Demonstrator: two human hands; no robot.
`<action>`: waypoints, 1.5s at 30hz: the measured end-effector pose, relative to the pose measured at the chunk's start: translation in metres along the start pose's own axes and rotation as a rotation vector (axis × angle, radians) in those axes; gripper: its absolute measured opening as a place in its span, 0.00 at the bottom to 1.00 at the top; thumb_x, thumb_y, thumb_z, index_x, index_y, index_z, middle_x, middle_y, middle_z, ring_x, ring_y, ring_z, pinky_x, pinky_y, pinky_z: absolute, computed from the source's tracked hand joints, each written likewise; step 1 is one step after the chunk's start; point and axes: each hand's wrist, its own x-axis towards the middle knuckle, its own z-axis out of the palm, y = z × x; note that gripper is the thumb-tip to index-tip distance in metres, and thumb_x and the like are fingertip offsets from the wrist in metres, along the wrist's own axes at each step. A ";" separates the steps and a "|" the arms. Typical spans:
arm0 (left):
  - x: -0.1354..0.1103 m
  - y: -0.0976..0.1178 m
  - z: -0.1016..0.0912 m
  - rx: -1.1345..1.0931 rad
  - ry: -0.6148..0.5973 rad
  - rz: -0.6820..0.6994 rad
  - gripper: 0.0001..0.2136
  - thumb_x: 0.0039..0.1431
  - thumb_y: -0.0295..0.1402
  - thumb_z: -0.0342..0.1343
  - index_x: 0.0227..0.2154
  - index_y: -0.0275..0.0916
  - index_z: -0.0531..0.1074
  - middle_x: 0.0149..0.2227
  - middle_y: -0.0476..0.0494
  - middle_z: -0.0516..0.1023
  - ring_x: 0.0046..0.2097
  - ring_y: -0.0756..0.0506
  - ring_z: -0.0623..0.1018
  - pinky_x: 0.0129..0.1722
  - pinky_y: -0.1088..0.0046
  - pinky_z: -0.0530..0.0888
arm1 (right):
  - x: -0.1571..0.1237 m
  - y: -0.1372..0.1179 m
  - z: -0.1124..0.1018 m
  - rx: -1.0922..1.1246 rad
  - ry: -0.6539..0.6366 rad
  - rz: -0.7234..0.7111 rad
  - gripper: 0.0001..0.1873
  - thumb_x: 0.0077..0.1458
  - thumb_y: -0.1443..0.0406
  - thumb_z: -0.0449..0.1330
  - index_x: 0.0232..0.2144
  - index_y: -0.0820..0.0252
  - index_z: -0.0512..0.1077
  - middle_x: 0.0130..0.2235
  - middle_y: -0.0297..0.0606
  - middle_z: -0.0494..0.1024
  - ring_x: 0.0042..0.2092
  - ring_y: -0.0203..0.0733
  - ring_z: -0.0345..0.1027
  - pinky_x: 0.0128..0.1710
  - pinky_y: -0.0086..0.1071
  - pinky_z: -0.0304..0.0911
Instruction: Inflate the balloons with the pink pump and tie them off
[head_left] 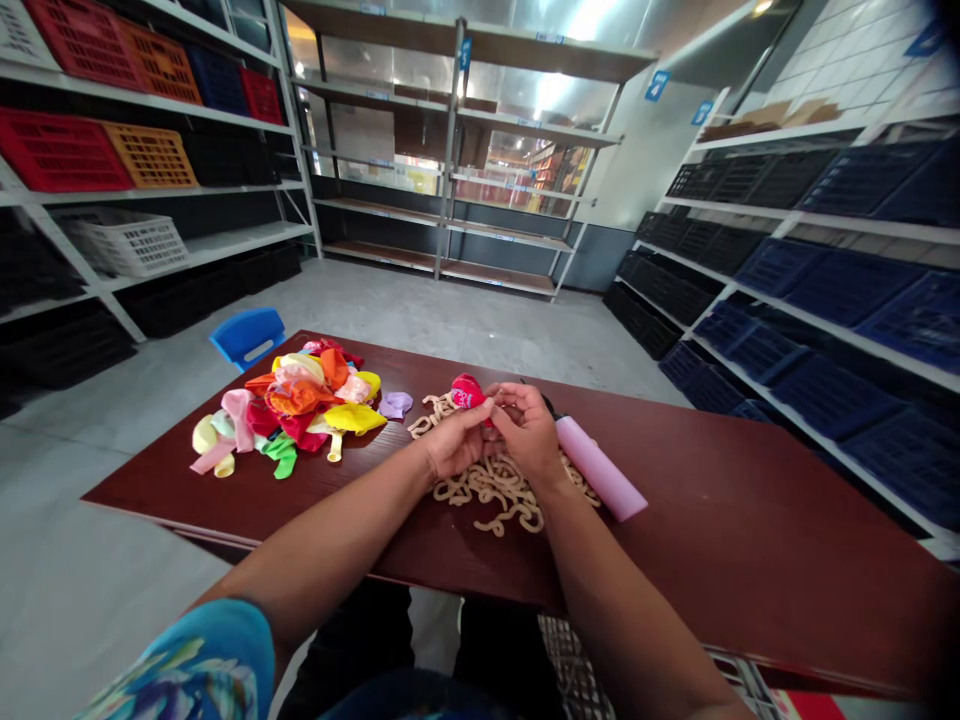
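Note:
A red balloon [466,391] with pale print, limp or barely filled, is held over the middle of the table. My left hand [459,442] is closed on it, thumb and fingers pinched at its lower part. Against it, my right hand [531,428] is also closed, its fingertips meeting the left ones at the balloon's neck; the exact grip is partly hidden. Beneath both hands lies a loose heap of tan, curled cords [491,490]. Just right of my right hand, a pink cylinder [600,466] with a dark far end rests on its side.
A pile of limp, mixed-colour balloons [300,395] covers the left part of the dark red table [720,520]. Behind it stands a blue chair [247,338]. Shelves with plastic crates [150,155] line the left, and more crates [840,385] fill the right. A metal rack [450,150] stands ahead.

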 end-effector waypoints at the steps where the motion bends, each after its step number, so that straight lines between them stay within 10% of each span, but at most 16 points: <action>1: 0.002 0.001 -0.001 -0.020 0.057 0.057 0.11 0.57 0.35 0.53 0.40 0.36 0.70 0.37 0.40 0.75 0.40 0.47 0.76 0.40 0.69 0.71 | 0.000 0.001 0.000 -0.045 -0.012 -0.034 0.17 0.47 0.59 0.59 0.41 0.54 0.64 0.37 0.35 0.74 0.32 0.35 0.69 0.30 0.32 0.67; 10: 0.011 0.036 -0.029 -0.213 0.371 0.361 0.06 0.56 0.25 0.51 0.37 0.37 0.67 0.22 0.53 0.66 0.21 0.56 0.66 0.26 0.78 0.68 | 0.022 -0.003 -0.070 -0.908 0.261 -0.101 0.15 0.48 0.56 0.56 0.36 0.58 0.71 0.39 0.42 0.74 0.39 0.45 0.68 0.40 0.40 0.62; 18: 0.010 0.049 -0.043 -0.378 0.270 0.338 0.03 0.54 0.23 0.50 0.30 0.35 0.68 0.26 0.49 0.70 0.24 0.56 0.68 0.27 0.79 0.70 | -0.015 0.010 -0.145 -1.448 0.034 0.230 0.28 0.40 0.45 0.58 0.35 0.60 0.72 0.36 0.50 0.74 0.34 0.50 0.70 0.31 0.39 0.60; 22: 0.012 0.049 -0.045 -0.435 0.267 0.377 0.04 0.56 0.22 0.50 0.32 0.34 0.69 0.28 0.48 0.73 0.24 0.57 0.69 0.28 0.81 0.70 | -0.033 0.006 -0.140 -1.476 -0.021 0.275 0.27 0.49 0.47 0.51 0.40 0.61 0.70 0.39 0.52 0.73 0.37 0.51 0.70 0.32 0.40 0.61; 31: 0.015 0.051 -0.052 -0.497 0.347 0.411 0.05 0.58 0.23 0.48 0.33 0.34 0.68 0.31 0.45 0.75 0.31 0.53 0.75 0.36 0.74 0.73 | -0.072 -0.031 -0.081 -1.325 -0.237 -0.231 0.24 0.55 0.55 0.51 0.53 0.54 0.60 0.50 0.44 0.67 0.50 0.49 0.62 0.48 0.42 0.59; 45: 0.016 0.046 -0.045 -0.459 0.344 0.436 0.07 0.55 0.18 0.48 0.33 0.34 0.67 0.31 0.46 0.75 0.29 0.53 0.74 0.36 0.73 0.73 | -0.068 -0.029 -0.073 -1.456 -0.230 -0.257 0.24 0.55 0.56 0.51 0.52 0.59 0.61 0.49 0.45 0.68 0.48 0.48 0.62 0.44 0.40 0.60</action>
